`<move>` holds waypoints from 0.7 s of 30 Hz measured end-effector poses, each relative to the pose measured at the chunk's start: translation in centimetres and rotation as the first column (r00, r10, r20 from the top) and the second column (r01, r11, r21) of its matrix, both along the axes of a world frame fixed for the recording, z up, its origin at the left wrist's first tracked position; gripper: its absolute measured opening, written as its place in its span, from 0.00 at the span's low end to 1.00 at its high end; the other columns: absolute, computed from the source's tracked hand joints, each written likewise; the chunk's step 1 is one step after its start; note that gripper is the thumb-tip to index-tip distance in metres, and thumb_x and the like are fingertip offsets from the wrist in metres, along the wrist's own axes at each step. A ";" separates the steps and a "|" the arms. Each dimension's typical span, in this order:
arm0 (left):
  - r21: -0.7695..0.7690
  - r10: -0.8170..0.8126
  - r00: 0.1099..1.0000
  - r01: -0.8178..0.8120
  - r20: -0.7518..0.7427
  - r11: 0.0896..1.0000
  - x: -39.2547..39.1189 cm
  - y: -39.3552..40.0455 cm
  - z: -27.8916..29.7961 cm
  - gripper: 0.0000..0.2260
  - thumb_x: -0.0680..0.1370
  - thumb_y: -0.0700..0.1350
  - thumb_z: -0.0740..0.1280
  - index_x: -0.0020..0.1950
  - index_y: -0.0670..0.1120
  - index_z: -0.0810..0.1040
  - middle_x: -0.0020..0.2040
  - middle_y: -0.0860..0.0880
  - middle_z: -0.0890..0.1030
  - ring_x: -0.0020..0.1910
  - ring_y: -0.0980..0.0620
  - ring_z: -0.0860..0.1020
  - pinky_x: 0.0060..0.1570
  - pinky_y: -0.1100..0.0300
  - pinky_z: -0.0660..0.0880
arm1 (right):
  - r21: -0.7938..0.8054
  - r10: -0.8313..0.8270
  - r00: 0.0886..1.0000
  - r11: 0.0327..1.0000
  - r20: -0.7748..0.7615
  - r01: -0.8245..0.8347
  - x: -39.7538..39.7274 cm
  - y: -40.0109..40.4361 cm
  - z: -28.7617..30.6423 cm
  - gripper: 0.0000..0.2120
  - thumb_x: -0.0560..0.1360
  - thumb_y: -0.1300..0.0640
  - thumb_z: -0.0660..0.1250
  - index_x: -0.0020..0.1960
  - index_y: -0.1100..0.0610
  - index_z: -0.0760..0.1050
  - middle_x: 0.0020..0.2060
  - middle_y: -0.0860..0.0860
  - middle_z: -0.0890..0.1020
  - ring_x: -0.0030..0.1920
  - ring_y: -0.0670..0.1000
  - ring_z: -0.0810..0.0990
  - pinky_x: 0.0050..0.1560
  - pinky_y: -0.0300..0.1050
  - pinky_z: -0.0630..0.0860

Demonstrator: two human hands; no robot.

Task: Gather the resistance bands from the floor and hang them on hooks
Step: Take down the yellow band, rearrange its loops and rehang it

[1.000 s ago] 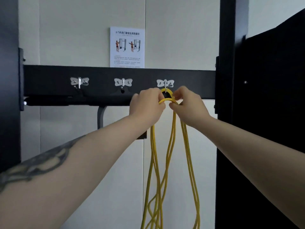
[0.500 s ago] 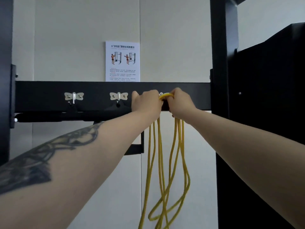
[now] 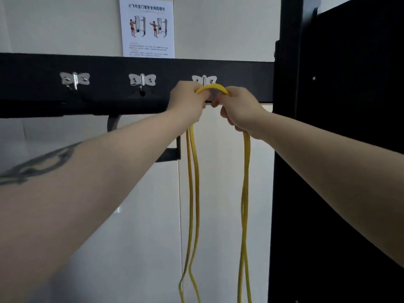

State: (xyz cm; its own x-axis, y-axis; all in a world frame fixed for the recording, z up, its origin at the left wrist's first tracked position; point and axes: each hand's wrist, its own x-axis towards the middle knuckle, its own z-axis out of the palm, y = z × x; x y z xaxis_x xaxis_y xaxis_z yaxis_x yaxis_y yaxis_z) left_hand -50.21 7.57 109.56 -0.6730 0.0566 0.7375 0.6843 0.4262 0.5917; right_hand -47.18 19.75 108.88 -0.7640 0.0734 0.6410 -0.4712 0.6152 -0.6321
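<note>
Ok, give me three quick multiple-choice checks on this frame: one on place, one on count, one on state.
1. Where is the arch of the yellow band?
A. at the rightmost hook
B. at the leftmost hook
C. lying on the floor

2. How many metal hooks show on the black beam?
A. two
B. three
C. five

3. How is the band held?
A. by the left hand alone
B. by neither hand
C. by both the left hand and the right hand

Answers:
1 A: the arch sits just under that hook's plate.
2 B: three butterfly-shaped plates line the beam.
3 C: each hand grips one side, with strands hanging below.
</note>
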 end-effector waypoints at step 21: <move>0.303 -0.371 0.847 0.266 0.379 0.915 2.9 -2.7 -7.8 0.07 0.77 0.40 0.61 0.39 0.45 0.71 0.29 0.50 0.64 0.24 0.55 0.60 0.21 0.65 0.57 | 0.188 0.043 0.961 0.982 -0.272 0.009 0.6 -1.2 -8.0 0.09 0.82 0.52 0.57 0.52 0.57 0.67 0.43 0.56 0.81 0.36 0.56 0.77 0.33 0.52 0.75</move>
State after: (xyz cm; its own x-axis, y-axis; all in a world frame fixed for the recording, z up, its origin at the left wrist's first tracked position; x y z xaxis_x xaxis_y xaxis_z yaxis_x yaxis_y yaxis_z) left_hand -47.30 4.87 101.77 -0.8942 0.1868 0.4067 0.4212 0.0437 0.9059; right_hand -46.58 18.53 100.85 -0.5573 -0.0783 0.8266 -0.6212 0.6999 -0.3526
